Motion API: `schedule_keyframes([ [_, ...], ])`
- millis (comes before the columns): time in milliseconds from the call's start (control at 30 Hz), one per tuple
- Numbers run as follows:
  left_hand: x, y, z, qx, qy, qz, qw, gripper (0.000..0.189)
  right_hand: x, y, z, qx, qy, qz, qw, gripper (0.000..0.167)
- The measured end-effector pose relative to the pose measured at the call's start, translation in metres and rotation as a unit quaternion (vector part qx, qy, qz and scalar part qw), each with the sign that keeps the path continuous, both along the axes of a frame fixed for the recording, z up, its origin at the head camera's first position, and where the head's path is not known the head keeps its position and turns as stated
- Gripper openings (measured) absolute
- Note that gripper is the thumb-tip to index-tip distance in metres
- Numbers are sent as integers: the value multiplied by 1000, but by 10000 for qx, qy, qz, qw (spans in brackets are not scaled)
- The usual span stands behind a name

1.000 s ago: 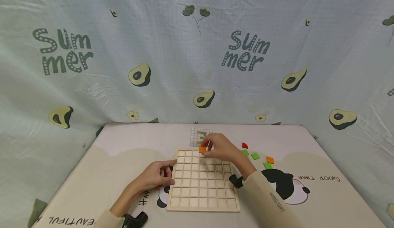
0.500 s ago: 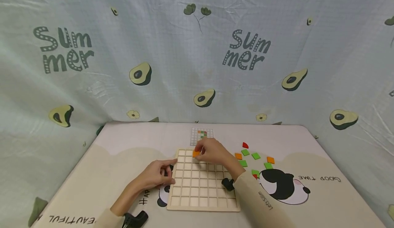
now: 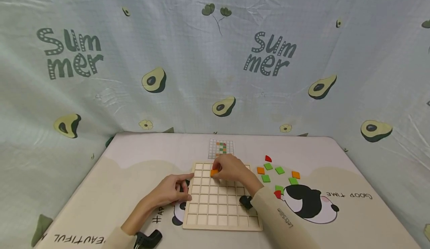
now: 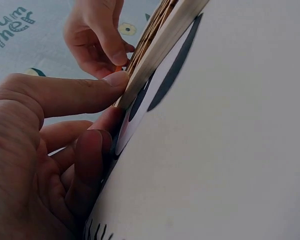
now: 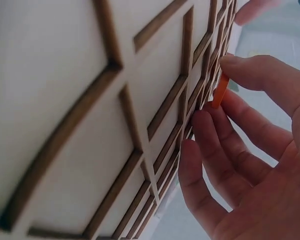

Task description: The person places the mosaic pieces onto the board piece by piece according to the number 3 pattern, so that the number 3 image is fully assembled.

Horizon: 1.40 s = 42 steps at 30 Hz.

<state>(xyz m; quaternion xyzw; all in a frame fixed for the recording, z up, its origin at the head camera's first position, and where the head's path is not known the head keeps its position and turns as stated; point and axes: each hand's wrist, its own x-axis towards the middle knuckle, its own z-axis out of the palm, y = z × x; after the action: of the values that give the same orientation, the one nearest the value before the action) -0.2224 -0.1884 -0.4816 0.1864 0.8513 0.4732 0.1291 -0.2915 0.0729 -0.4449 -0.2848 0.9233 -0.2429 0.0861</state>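
A wooden grid board (image 3: 222,227) with rows of square cells lies in front of me. My right hand (image 3: 231,168) pinches an orange square tile (image 3: 214,173) between thumb and fingers, over the far part of the board. In the right wrist view the tile (image 5: 220,90) stands on edge close to the grid; whether it touches a cell, I cannot tell. My left hand (image 3: 170,190) touches the board's left edge with a straight index finger and the thumb, while its other fingers bend loosely. The left wrist view shows that thumb (image 4: 85,92) against the wooden frame.
Behind the board lies a pattern card (image 3: 212,150) with coloured squares. Loose green tiles (image 3: 279,170), orange tiles (image 3: 295,174) and red rounded pieces (image 3: 268,158) lie to the right. A printed cloth covers the table; a patterned curtain (image 3: 188,55) hangs behind.
My right hand has moved left and then slightly nearer with the orange tile. More loose pieces on the right have come into view. The left hand stays at the board's edge.
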Motion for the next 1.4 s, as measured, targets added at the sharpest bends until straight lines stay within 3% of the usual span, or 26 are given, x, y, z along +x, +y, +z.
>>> schedule_keyframes([
  [1400, 0, -1, -1, 79, -73, -58, 9999, 78, 2, -6, 1, 477, 178, -151, 9986, 17],
])
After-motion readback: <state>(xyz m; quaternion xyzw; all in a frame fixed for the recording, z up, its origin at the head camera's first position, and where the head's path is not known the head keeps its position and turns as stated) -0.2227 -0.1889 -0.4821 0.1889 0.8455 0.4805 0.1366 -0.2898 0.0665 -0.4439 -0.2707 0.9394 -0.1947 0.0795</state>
